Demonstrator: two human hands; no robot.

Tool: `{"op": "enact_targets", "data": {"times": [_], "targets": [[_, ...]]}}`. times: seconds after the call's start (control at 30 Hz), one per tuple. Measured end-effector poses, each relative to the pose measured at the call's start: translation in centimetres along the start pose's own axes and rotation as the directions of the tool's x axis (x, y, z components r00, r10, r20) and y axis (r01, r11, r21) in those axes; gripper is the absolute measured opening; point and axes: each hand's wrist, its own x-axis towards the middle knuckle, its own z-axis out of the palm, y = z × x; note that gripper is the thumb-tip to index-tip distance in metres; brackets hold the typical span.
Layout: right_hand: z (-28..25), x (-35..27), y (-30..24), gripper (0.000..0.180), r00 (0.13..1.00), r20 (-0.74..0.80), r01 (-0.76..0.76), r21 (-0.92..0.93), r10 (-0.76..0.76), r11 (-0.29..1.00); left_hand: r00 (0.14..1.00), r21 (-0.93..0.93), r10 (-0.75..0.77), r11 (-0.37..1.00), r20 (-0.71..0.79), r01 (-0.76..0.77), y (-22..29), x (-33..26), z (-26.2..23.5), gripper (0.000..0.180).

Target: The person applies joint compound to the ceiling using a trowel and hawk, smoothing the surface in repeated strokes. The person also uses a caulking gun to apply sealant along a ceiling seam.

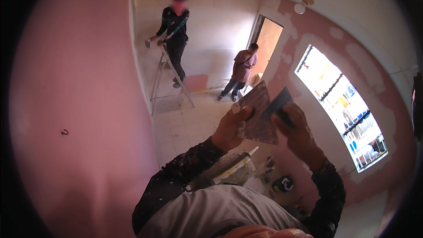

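Note:
Both hands are raised in front of me at mid-height. My left hand [232,128] is closed on the edge of a wide, flat trowel [258,121], its brownish blade smeared and its handle hidden. In my right hand [300,133] is a second trowel [282,98] with a grey blade; my fingers wrap its dark handle. The two blades are close together, the right one partly over or against the left; whether they touch I cannot tell. Pale specks dot my dark sleeves.
Below my hands are a splattered tray-like container [235,172] and a dark bucket [283,184]. A person [176,28] stands on a stepladder [159,79] at the far left. Another person [242,68] stands by the door [268,44]. A bright barred window [341,101] is right; a hook [64,132] juts from the pink wall.

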Motion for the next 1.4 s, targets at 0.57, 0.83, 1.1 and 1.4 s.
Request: {"op": "enact_targets", "data": {"times": [0.57,0.83,1.1,1.4], "targets": [[5.3,-15.9,4.7,0.065,0.623,0.146,0.443,0.744,0.769,-0.500,0.874,0.247,0.381,0.917,-0.302,-0.315,3.1,-1.2,-2.9,0.034],[12.0,-13.2,-0.6,0.069,0.669,0.577,-0.018,0.643,0.469,-0.765,0.866,0.275,0.401,0.905,-0.300,-0.324,2.7,-2.5,-4.2,0.037],[12.4,-14.1,1.1,0.024,0.626,0.420,0.132,0.773,0.657,-0.621,0.857,0.285,0.424,0.894,-0.291,-0.346,2.2,-1.8,-3.4,0.038],[11.9,-13.1,1.8,0.025,0.591,0.430,-0.062,0.868,0.682,-0.493,0.826,0.234,0.412,0.909,-0.386,-0.344,0.8,-2.2,-5.2,0.030]]}}
